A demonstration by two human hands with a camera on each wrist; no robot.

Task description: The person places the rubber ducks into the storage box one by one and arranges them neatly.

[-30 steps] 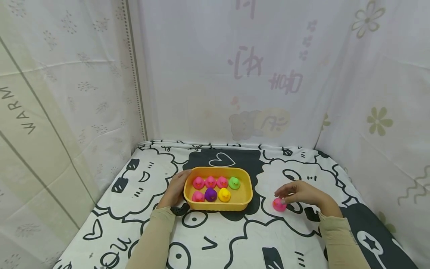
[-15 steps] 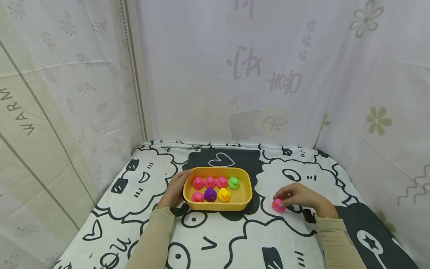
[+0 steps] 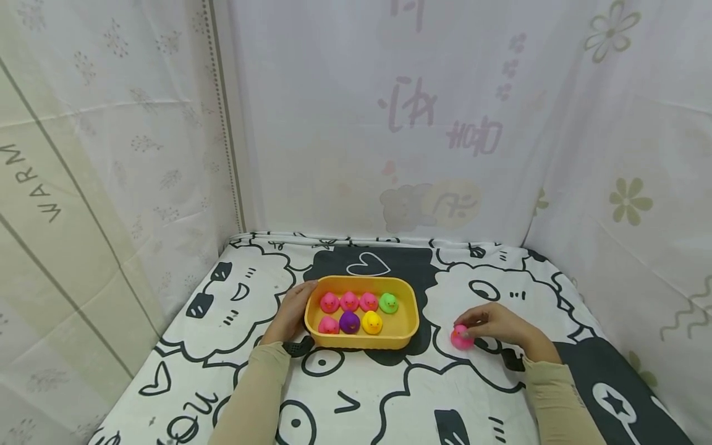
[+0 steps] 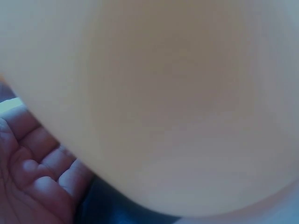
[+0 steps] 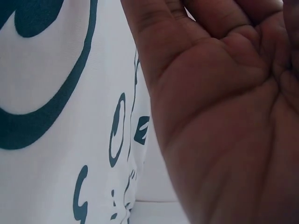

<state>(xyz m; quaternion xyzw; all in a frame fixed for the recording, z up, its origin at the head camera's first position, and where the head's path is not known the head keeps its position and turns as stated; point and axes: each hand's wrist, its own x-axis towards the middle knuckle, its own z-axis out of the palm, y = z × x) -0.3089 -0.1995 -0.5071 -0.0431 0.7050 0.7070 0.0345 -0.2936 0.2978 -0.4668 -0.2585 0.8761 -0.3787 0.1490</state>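
My left hand (image 3: 290,314) grips the left side of a yellow tray (image 3: 361,342), its fingers bent along the far left corner. Inside the tray sit several pink rubber ducks (image 3: 348,301), a green duck (image 3: 388,303), a purple duck (image 3: 349,322) and a yellow duck (image 3: 371,322). Right of the tray, my right hand (image 3: 492,324) pinches another pink duck (image 3: 461,338) at the cloth. A blurred pale surface covers most of the left wrist view, beside part of the left palm (image 4: 37,172). In the right wrist view the palm (image 5: 219,102) shows, but the duck does not.
A white cloth (image 3: 411,402) with black cartoon drawings covers the surface beneath the tray. Pale patterned curtains stand at the left (image 3: 139,154), back (image 3: 334,154) and right (image 3: 628,154).
The right fingers have closed in on the pink duck and lowered slightly, while the duck has barely shifted. Left hand and tray keep their places.
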